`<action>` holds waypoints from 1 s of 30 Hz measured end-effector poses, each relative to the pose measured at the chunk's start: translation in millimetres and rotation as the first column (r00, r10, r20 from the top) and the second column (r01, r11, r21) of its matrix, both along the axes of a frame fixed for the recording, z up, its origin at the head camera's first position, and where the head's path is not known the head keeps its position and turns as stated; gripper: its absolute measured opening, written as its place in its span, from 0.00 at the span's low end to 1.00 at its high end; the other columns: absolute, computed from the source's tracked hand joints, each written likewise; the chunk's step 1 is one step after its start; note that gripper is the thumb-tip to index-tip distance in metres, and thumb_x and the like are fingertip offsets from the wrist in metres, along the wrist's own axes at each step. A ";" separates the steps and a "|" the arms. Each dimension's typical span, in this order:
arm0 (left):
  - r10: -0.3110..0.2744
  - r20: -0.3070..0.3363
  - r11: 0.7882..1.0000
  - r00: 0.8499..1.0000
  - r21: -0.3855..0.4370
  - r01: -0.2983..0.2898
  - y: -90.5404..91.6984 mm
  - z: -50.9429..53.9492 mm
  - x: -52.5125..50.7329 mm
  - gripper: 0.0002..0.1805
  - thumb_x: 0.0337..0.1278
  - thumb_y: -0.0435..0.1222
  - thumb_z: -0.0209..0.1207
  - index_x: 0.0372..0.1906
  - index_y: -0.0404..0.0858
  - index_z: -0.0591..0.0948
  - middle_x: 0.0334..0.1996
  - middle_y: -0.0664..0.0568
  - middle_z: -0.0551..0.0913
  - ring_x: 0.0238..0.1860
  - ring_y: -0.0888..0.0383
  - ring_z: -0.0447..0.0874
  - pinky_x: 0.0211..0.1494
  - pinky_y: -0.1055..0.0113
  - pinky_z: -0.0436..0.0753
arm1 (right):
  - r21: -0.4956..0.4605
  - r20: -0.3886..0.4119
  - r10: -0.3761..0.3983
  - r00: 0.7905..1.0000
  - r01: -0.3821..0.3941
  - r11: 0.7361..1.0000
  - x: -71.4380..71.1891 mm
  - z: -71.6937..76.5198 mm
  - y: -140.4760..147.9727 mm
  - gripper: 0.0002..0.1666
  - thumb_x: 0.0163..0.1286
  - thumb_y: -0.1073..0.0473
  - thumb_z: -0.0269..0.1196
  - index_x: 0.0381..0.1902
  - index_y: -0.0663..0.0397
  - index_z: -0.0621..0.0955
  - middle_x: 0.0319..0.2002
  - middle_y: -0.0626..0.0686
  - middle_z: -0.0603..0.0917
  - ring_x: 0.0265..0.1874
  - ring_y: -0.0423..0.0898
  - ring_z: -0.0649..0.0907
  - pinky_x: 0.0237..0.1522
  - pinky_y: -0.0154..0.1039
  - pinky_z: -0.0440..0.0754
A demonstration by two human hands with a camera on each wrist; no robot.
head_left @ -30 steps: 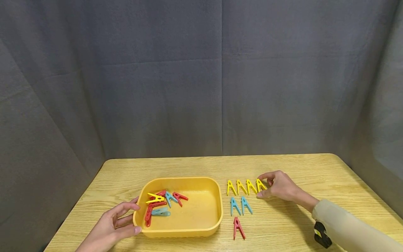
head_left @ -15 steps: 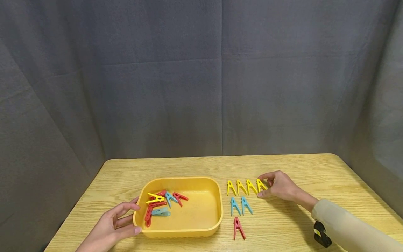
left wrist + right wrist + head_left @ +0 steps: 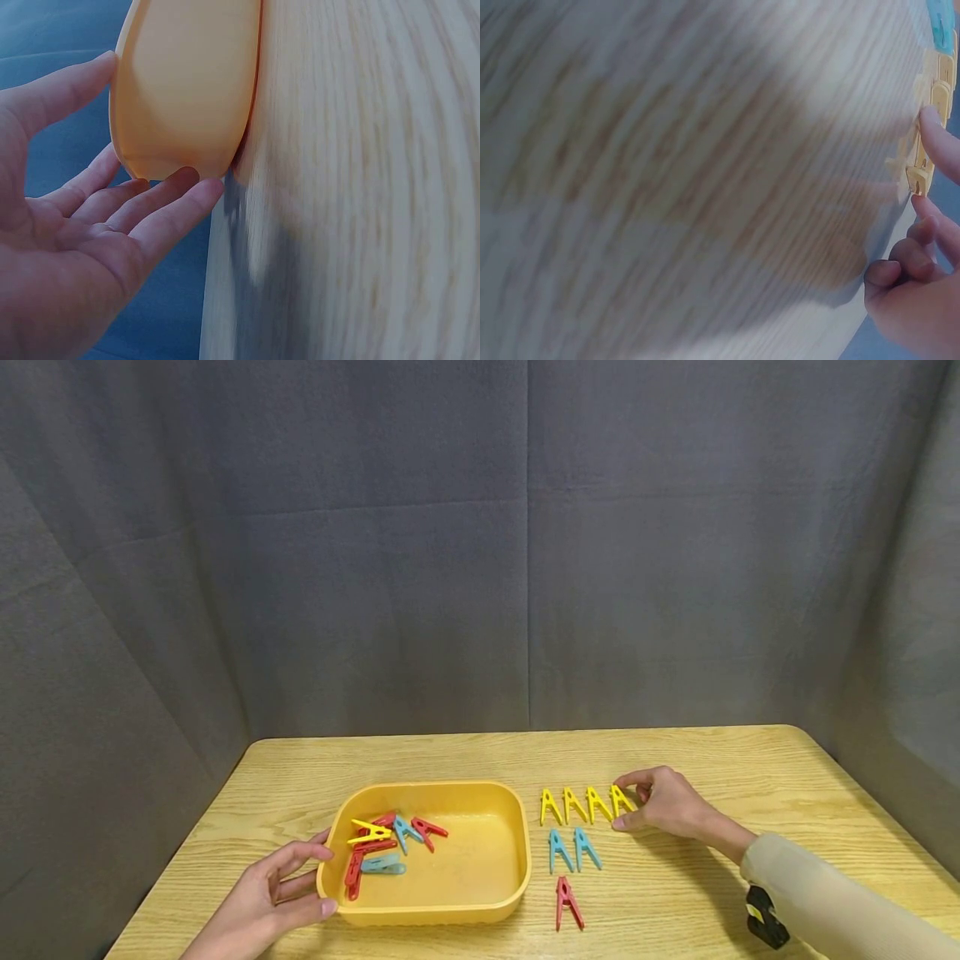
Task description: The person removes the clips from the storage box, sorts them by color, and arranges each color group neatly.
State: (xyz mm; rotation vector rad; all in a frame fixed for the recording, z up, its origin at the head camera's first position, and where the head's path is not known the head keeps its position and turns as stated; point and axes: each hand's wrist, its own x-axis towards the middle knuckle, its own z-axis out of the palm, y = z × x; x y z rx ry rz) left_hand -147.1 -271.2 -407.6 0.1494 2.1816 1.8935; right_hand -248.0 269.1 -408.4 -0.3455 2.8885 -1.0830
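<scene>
In the head view, my right hand (image 3: pixel 667 802) pinches a yellow clothespin (image 3: pixel 619 798) between thumb and index finger at the right end of a yellow row. That clothespin (image 3: pixel 918 180) also shows at the right edge of the right wrist view, with the other fingers folded. My left hand (image 3: pixel 262 893) touches the left end of a yellow plastic tray (image 3: pixel 427 915). Its thumb and loosely bent fingers rest against the tray's outer wall (image 3: pixel 180 90) in the left wrist view. Red, blue and yellow clothespins lie loose at the left side inside the tray.
Left of the pinched one stand more yellow clothespins (image 3: pixel 576 806). Two blue clothespins (image 3: pixel 561 852) form a row nearer me, with one red clothespin (image 3: pixel 567 903) closer still. A wooden table (image 3: pixel 675 910) bears everything; a grey curtain (image 3: pixel 390 610) hangs behind it.
</scene>
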 end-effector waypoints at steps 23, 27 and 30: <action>0.016 -0.036 0.997 0.999 -0.081 -0.019 -0.8 -2.3 3.2 0.34 0.59 0.29 0.75 0.67 0.26 0.72 0.75 0.24 0.62 0.66 0.33 0.78 0.54 0.58 0.89 | 0.064 -0.130 0.220 0.967 -0.213 0.975 17.0 70.2 -68.4 0.23 0.59 0.58 0.82 0.49 0.58 0.88 0.25 0.45 0.75 0.20 0.41 0.68 0.23 0.35 0.66; 0.037 -0.017 0.993 0.999 -0.109 -0.038 -0.7 -2.6 3.0 0.38 0.59 0.31 0.75 0.70 0.27 0.70 0.73 0.28 0.68 0.66 0.33 0.78 0.54 0.57 0.89 | 0.093 -0.133 0.310 0.941 -0.300 0.949 18.1 81.2 -95.5 0.21 0.59 0.57 0.81 0.48 0.57 0.88 0.25 0.43 0.76 0.18 0.38 0.66 0.22 0.33 0.66; 0.044 -0.008 0.993 0.999 -0.106 -0.045 -0.1 -2.1 2.3 0.40 0.58 0.32 0.76 0.72 0.27 0.68 0.72 0.30 0.70 0.66 0.34 0.79 0.54 0.58 0.88 | 0.108 -0.120 0.362 0.925 -0.350 0.931 18.7 85.4 -115.5 0.21 0.59 0.59 0.81 0.48 0.57 0.88 0.25 0.42 0.77 0.17 0.37 0.66 0.21 0.32 0.65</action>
